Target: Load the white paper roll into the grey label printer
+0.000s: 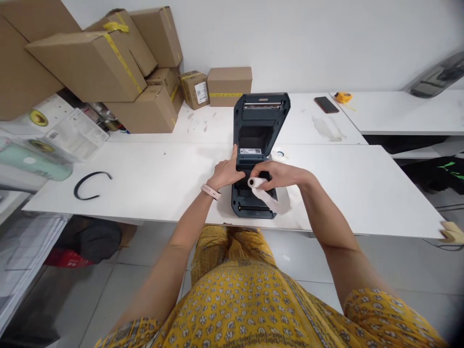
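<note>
A dark grey label printer (239,200) stands on the white table with its lid (259,121) raised. My right hand (277,175) grips a small white paper roll (255,182) over the printer's open bay. From the roll a loose paper strip (271,202) hangs down to the right, past the printer's front edge. My left hand (228,170), with a pale band on the wrist, rests at the printer's left side. Its index finger is stretched along the lid's hinge side and its thumb reaches toward the bay; it holds nothing.
Cardboard boxes (155,108) are piled at the back left. A black headband (76,188) and a green bottle (39,162) lie at the left. Behind the printer's right side is a white tape-like roll (279,154). A phone (326,105) and yellow tape measure (342,97) lie back right.
</note>
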The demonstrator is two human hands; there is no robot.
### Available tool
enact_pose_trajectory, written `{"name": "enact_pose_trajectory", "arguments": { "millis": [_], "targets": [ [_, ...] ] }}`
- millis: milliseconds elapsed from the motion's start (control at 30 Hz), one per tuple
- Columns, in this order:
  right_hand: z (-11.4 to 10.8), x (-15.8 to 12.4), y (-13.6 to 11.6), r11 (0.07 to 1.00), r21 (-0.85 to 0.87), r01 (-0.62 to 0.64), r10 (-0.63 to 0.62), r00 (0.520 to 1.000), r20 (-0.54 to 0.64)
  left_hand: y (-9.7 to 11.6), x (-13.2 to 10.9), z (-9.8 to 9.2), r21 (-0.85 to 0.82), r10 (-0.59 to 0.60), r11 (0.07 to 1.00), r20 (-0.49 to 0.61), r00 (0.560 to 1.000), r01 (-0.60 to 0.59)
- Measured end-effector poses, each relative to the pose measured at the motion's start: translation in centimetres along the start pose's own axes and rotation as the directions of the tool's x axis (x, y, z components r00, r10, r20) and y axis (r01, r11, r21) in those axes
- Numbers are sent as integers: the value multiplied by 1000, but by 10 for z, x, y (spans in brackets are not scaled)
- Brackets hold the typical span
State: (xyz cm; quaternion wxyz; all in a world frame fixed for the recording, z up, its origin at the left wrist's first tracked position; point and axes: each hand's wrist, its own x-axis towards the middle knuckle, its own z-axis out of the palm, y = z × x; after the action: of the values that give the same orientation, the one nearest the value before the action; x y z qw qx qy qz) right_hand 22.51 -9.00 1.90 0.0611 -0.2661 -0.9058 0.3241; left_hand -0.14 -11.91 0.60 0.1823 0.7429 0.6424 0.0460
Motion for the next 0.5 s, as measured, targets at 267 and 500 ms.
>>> {"name": "enact_pose_trajectory", "arguments": {
  "millis": [267, 500],
  "targets": [
    [13, -132, 49, 877, 480, -27, 275, 848, -453, 2, -4, -6, -37, 14, 999, 47, 999, -12],
    [53, -131, 83, 755, 569, -324, 564, 764, -313, 0, -2, -1, -18, 6, 1000, -11, 1000, -6]
  ]
}}
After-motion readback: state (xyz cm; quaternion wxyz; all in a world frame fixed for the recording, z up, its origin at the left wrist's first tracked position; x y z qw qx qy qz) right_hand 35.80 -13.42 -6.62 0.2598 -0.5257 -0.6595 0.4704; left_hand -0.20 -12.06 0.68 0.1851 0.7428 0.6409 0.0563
